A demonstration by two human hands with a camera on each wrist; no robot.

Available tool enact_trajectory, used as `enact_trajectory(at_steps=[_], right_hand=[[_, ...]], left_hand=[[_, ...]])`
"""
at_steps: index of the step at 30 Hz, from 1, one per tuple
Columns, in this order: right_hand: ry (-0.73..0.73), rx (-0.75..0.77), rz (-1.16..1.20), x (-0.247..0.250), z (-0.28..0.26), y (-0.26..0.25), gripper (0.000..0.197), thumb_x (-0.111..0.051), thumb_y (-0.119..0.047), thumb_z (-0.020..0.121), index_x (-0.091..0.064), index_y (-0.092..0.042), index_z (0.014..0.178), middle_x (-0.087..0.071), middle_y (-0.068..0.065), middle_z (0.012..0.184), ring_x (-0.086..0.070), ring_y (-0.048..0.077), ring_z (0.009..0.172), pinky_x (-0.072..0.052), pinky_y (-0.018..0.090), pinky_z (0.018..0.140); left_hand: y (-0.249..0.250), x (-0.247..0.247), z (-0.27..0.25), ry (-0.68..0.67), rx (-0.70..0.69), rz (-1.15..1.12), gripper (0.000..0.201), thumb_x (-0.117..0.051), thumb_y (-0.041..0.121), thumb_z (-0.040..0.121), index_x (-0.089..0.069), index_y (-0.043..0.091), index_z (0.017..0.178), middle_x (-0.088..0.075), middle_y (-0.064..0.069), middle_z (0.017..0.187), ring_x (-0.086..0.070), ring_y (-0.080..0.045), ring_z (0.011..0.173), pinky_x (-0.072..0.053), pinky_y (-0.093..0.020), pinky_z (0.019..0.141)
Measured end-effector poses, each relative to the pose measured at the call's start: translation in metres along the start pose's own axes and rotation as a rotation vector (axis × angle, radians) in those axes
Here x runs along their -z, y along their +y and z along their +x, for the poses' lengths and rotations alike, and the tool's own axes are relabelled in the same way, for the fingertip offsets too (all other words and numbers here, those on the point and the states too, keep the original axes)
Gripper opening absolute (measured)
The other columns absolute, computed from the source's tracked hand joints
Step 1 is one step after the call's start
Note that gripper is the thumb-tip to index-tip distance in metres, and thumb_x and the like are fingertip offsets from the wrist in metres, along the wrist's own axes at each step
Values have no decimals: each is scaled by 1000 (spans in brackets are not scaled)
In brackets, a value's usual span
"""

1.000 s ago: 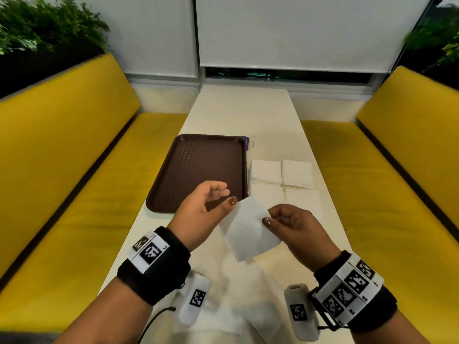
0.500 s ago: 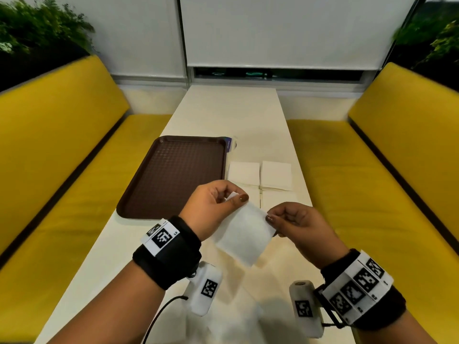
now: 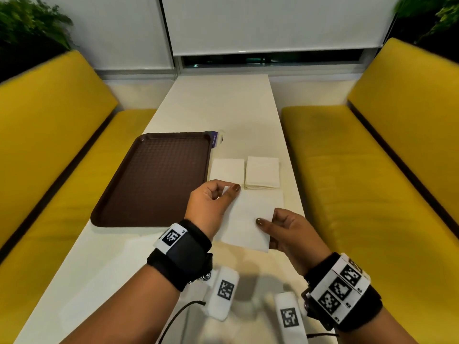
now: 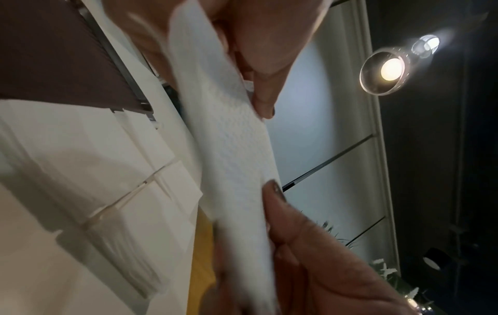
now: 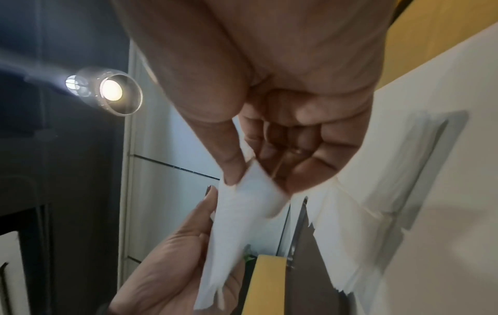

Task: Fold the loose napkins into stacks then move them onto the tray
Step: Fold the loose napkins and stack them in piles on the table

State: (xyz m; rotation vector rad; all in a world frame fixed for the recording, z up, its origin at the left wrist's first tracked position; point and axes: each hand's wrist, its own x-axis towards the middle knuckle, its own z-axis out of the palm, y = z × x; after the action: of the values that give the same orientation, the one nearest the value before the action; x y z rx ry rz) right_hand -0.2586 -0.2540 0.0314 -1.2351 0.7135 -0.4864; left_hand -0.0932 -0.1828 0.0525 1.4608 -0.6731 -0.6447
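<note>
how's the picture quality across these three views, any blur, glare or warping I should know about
Head view: sharp at the centre, wide-angle bending at the benches, soft shadows below the napkin. Left wrist view: motion blur on the napkin, flare from a ceiling spotlight. Right wrist view: same spotlight streaking, right hand close and slightly blurred.

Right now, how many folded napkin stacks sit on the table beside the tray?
3 show clearly: the far-left stack next to the tray, the far-right stack, and a near-right stack. A fourth may hide behind the left hand.
</note>
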Motion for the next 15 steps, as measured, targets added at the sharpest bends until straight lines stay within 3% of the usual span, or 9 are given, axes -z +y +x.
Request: enact_trajectory(at_steps=[2, 4, 6, 8, 10, 12, 15], right_hand=[[53, 8, -11, 11, 9, 3, 19, -63, -9, 92, -66, 4, 105, -74, 18, 101, -69, 29, 87, -58, 39, 74], [118, 27, -39, 22, 18, 5, 40, -72, -30, 86, -62, 8, 95, -67, 31, 93, -60, 29, 79, -49, 41, 73], [175, 36, -71, 36, 31, 8, 54, -73, -46, 81, -56, 6, 86, -57, 32, 84, -52, 27, 80, -43, 44, 73], [252, 27, -102, 50, 43, 11, 39, -65, -31, 92, -54, 5, 83, -55, 34, 83, -51, 27, 79, -43, 43, 70], [312, 0, -169, 63, 55, 14, 33, -60, -23, 96, -54, 4, 80, -53, 27, 78, -48, 25, 73, -42, 36, 63], [320, -30, -228, 70, 66, 18, 27, -59, -22, 97, -57, -3, 78, -52, 16, 74, -44, 22, 67, -40, 30, 55], [301, -85, -301, 72, 82, 24, 25, -60, -23, 96, -61, -6, 78, -52, 8, 67, -43, 18, 59, -38, 29, 54]], left_hand=[[-6, -2, 8, -21, 31, 34, 4, -69, 18, 89, -71, 15, 86, -73, -10, 91, -67, -15, 84, -54, -32, 77], [-11, -4, 16, -49, 76, 125, 10, -65, 23, 92, -69, 15, 89, -72, -11, 94, -69, -20, 86, -58, -41, 75], [-17, -4, 22, -68, 93, 234, 13, -61, 28, 94, -65, 16, 94, -68, -4, 96, -67, -18, 90, -59, -38, 76], [-28, 1, 29, -97, 29, 505, 16, -62, 31, 93, -64, 18, 102, -62, 3, 105, -60, -14, 100, -52, -33, 88], [-40, 7, 31, -150, -8, 816, 23, -62, 34, 92, -62, 23, 112, -54, 3, 116, -51, -15, 112, -42, -32, 100], [-49, 9, 32, -191, 13, 948, 24, -61, 32, 93, -61, 28, 117, -49, 1, 123, -45, -20, 120, -37, -32, 104], [-59, 9, 32, -253, 50, 1048, 29, -56, 30, 96, -58, 30, 124, -44, 2, 133, -40, -20, 127, -36, -31, 106]])
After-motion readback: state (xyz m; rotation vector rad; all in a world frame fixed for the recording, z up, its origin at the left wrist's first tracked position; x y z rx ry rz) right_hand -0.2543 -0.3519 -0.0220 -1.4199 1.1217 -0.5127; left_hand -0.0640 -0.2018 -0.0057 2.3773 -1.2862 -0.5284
